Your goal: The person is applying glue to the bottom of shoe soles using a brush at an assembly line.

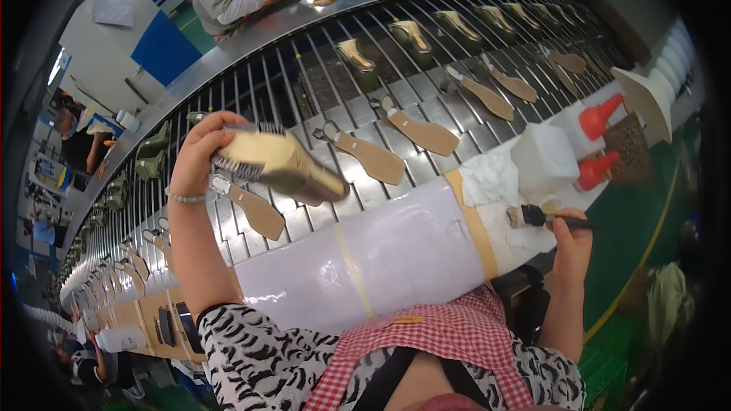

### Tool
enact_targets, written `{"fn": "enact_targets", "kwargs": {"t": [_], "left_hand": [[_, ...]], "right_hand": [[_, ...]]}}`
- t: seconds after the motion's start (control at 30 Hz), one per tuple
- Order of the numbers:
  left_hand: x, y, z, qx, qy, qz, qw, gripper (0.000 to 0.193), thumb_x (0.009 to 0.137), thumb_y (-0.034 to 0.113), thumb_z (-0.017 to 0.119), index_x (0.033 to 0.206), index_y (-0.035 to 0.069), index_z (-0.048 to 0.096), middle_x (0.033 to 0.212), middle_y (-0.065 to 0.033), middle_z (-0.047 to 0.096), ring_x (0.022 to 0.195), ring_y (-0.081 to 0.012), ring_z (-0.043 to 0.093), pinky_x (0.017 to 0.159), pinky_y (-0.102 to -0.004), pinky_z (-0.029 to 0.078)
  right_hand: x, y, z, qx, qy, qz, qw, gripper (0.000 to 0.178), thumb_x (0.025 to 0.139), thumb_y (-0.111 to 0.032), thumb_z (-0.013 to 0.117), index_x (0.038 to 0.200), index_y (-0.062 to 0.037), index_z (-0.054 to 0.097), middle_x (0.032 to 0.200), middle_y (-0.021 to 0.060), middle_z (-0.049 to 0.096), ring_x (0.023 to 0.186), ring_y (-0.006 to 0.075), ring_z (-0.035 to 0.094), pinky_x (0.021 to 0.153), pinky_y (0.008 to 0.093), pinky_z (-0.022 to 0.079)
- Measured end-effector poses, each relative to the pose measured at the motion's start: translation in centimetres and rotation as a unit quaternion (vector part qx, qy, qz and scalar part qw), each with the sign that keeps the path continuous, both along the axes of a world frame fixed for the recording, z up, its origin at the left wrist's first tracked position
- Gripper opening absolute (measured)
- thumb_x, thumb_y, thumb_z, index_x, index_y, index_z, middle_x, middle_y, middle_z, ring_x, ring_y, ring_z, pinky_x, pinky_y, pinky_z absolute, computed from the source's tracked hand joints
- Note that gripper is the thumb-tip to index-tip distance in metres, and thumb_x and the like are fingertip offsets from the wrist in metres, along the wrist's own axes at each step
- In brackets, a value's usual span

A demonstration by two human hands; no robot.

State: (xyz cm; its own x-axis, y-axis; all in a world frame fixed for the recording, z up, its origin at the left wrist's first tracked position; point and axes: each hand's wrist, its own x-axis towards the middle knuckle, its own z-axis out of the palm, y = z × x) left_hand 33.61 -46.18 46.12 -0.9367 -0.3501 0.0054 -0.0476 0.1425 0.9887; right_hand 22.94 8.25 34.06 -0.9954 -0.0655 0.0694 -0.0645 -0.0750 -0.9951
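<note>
Raised over the roller conveyor, my left hand (204, 154) is closed around one end of a lasted shoe upper (283, 161). Its pale cream underside faces up and its dark green side shows below. Loose tan soles (368, 157) with small straps or buckles at one end lie on the conveyor around it. At the right, my right hand (571, 243) grips the dark handle of a flat brush (536, 216). The bristles point left, above a white cloth (487, 178) at the end of the covered bench (297, 281).
Green lasted uppers (359, 59) line the far side of the roller conveyor (304, 106). Beside the cloth stand a white translucent container (544, 155) and two red-topped bottles (600, 116). Across the conveyor, a person in grey sleeves (228, 0) handles a shoe. Others work at far left.
</note>
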Motion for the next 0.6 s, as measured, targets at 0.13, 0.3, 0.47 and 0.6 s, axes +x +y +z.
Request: {"fn": "enact_targets", "kwargs": {"t": [0.13,0.3,0.47,0.6], "left_hand": [[0.7,2.2,-5.0,0.05,-0.175,-0.103,0.978,0.024,0.08,0.009,0.055,0.101,0.0,0.063,0.086,-0.0052,0.065,0.077,-0.0117,0.061,0.074,-0.0227,0.048],[2.9,4.7,-11.8,0.069,-0.295,-0.063,0.951,0.036,0.086,0.027,0.059,0.11,0.0,0.059,0.092,-0.006,0.063,0.083,-0.0134,0.059,0.075,-0.0255,0.048],[6.8,12.6,-15.3,-0.006,-0.265,-0.133,0.955,0.061,0.068,0.017,0.081,0.117,-0.001,0.05,0.103,-0.0066,0.06,0.095,-0.0145,0.057,0.081,-0.0289,0.048],[6.9,13.6,-14.9,0.057,-0.346,-0.126,0.928,0.044,0.07,0.014,0.076,0.106,-0.001,0.057,0.098,-0.0056,0.062,0.091,-0.015,0.058,0.08,-0.0278,0.047]], "right_hand": [[-1.5,1.3,1.7,0.154,0.075,0.001,0.985,0.015,0.081,-0.004,0.066,0.095,-0.0016,0.059,0.087,0.0018,0.058,0.081,0.0092,0.054,0.075,0.0236,0.043],[-3.9,3.2,3.0,0.354,0.106,-0.029,0.929,0.022,0.075,-0.01,0.074,0.09,-0.0001,0.062,0.08,0.0038,0.064,0.078,0.0108,0.058,0.07,0.0255,0.044],[-5.3,4.1,1.4,0.419,0.088,-0.003,0.904,0.022,0.074,-0.01,0.072,0.09,-0.0002,0.061,0.079,0.0047,0.064,0.071,0.011,0.057,0.063,0.0265,0.044],[-5.9,3.7,0.9,0.473,0.058,0.037,0.879,0.021,0.072,-0.01,0.071,0.089,0.0002,0.062,0.077,0.0082,0.066,0.069,0.0142,0.06,0.063,0.0287,0.045]]}}
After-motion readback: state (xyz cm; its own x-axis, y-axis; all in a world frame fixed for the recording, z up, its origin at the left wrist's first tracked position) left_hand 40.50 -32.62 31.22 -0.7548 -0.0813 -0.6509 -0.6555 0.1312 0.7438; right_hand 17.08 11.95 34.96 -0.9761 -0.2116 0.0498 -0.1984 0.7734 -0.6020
